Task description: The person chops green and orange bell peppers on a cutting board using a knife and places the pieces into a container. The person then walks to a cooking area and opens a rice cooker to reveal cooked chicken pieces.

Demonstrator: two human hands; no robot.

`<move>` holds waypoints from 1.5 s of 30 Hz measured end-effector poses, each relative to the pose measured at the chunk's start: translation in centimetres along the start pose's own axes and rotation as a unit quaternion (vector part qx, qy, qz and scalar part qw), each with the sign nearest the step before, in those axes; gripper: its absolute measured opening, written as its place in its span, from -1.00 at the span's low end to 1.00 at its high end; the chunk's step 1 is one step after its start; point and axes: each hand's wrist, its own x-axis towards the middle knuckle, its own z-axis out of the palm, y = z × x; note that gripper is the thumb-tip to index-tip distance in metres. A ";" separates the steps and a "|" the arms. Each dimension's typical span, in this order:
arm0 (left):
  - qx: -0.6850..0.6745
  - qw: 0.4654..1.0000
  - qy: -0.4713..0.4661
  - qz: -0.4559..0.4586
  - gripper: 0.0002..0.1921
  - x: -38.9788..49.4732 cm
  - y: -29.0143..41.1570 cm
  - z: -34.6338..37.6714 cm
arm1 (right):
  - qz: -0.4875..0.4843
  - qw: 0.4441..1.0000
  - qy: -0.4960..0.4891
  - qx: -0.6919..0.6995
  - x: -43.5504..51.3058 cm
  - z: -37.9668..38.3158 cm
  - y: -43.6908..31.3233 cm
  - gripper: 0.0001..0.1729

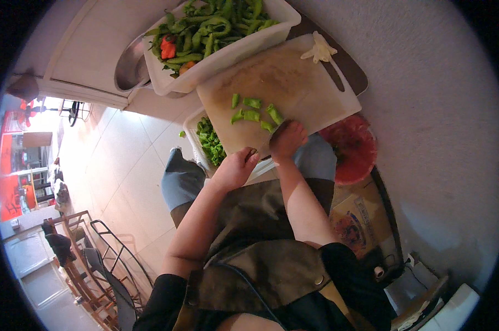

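Note:
My left hand (235, 169) is closed around the handle of a kitchen knife (267, 149) at the near edge of the white plastic cutting board (315, 99). The blade runs up and right, close against my right hand (288, 140). My right hand has its fingers curled over the near part of the board; whatever may be under them is hidden. Several cut pieces of green pepper (251, 115) lie on the board just beyond the blade. One longer piece (274, 113) is nearest the blade's tip.
A white tub (233, 56) of long green peppers (208, 31) stands beyond the board, against a steel bowl (129, 68). Cut peppers (210, 140) fill a white basket (190, 128) below left. A red-lined container (357, 153) stands right. A pale glove (320, 49) lies on the board's far corner.

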 end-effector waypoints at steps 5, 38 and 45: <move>0.033 0.999 0.015 0.031 -0.66 1.2 -0.4 1.0 | 0.018 0.999 -0.029 -0.040 0.0 0.1 0.0 -0.63; -0.567 0.743 0.317 -0.161 -0.65 -5.8 -9.1 4.1 | -0.232 0.933 -0.271 0.038 3.8 -1.5 0.4 -0.28; -0.565 0.752 0.300 -0.157 -0.65 -5.7 -8.1 3.2 | -0.079 0.988 -0.075 0.112 8.4 -3.2 3.0 -0.41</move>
